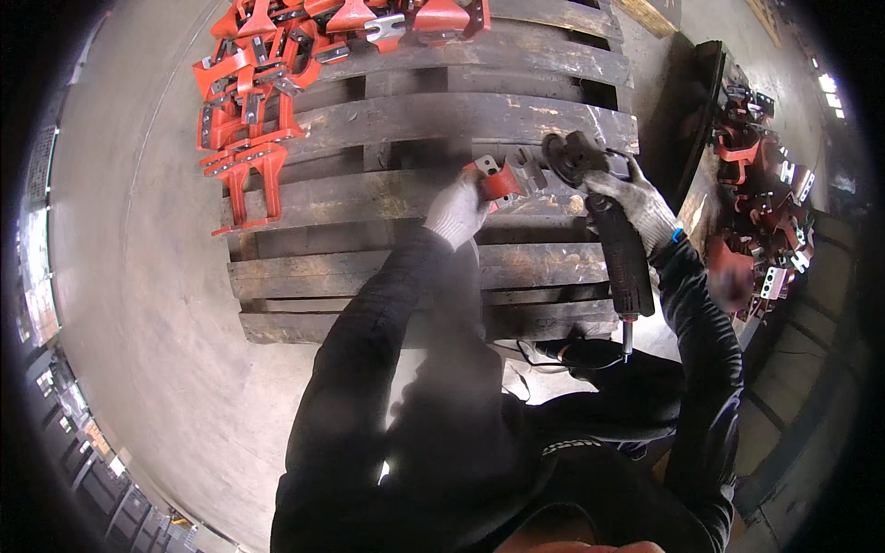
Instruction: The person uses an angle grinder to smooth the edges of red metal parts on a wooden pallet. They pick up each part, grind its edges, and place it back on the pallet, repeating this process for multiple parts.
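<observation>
Over the dark wooden pallet (369, 198), my gloved left hand (461, 205) is closed on a red metal bracket (501, 182) with bare grey ends. My right hand (636, 198), also in a white glove, grips an angle grinder (619, 253) near its head. The grinder's disc (564, 158) is just right of the bracket's grey end; whether the two touch I cannot tell. From the tool's lower end a cord runs down toward my legs.
Red brackets (267, 92) are piled along the pallet's far left side. More red and grey brackets (761, 184) lie heaped to the right, beside an upright dark board (705, 111). Gaps show between the pallet's slats. The cord (572, 367) loops near my legs.
</observation>
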`<state>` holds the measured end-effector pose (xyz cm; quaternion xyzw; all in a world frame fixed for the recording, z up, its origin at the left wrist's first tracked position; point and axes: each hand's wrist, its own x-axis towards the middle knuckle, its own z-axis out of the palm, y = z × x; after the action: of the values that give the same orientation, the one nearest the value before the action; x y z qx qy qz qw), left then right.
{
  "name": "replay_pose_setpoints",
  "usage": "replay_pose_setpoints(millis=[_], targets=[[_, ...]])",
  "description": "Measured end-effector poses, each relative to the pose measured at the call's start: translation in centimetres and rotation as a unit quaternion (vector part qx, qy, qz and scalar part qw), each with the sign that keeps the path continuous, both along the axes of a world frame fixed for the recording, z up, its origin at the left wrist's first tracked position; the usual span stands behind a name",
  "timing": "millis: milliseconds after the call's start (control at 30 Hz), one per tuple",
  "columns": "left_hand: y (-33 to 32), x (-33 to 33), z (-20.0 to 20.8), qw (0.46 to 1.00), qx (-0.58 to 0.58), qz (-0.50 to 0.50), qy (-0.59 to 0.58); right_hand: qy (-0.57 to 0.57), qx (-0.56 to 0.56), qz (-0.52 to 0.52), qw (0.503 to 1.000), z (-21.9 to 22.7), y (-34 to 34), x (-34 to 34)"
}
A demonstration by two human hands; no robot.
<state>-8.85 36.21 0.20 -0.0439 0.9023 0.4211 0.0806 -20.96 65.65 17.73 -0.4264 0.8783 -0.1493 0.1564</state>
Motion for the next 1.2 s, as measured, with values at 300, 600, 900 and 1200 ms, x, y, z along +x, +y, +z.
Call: replay_pose_setpoints(millis=[300,600,900,1200], targets=[[0.0,0.2,-4.3,0.997,-0.017,-0.018,0.076,-0.404,-0.066,-0.237,0.881,-0.6,-2.9,-0.3],[1.4,0.2,-6.5,0.970,0.206,0.062,0.115,-0.237,0.017,-0.104,0.966,2.7,0.9,5.0],[1.1,-0.8,-3.0,0.991,-0.092,-0.038,0.091,-0.248,-0.144,-0.327,0.900,1.0,-1.7,6.7],[1.6,-1.4,0.0,0.996,-0.066,-0.026,0.049,-0.208,-0.102,-0.328,0.916,1.2,-2.8,5.9]])
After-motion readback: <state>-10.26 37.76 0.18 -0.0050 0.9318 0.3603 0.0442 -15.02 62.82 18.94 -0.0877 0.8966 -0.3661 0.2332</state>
